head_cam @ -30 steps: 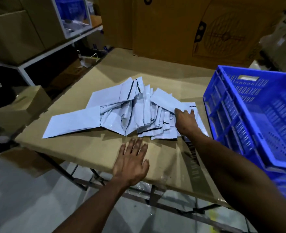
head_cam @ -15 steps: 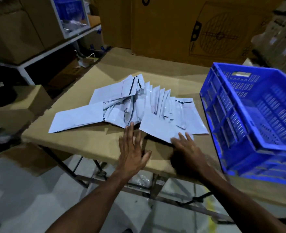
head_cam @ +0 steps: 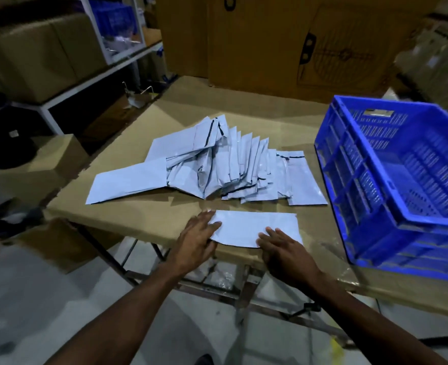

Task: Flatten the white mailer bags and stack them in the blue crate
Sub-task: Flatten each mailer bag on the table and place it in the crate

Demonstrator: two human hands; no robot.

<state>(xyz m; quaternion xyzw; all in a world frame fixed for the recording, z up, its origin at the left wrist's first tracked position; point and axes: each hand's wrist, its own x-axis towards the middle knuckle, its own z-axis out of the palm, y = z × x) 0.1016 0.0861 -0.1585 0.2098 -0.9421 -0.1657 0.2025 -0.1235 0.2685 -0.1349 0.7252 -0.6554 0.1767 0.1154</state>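
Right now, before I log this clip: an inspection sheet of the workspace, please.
Surface: table covered in brown cardboard.
Job's things: one mailer lies flat at the near edge, apart from the pile; crate on the right, no bags seen inside.
Clutter: nothing seen.
Hands: left hand and right hand press flat on the mailer's ends.
Cables: nothing seen.
Surroundings: cartons behind, shelf at left.

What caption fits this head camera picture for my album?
Both hands, left hand and right hand, press one white mailer bag flat beside the blue crate.
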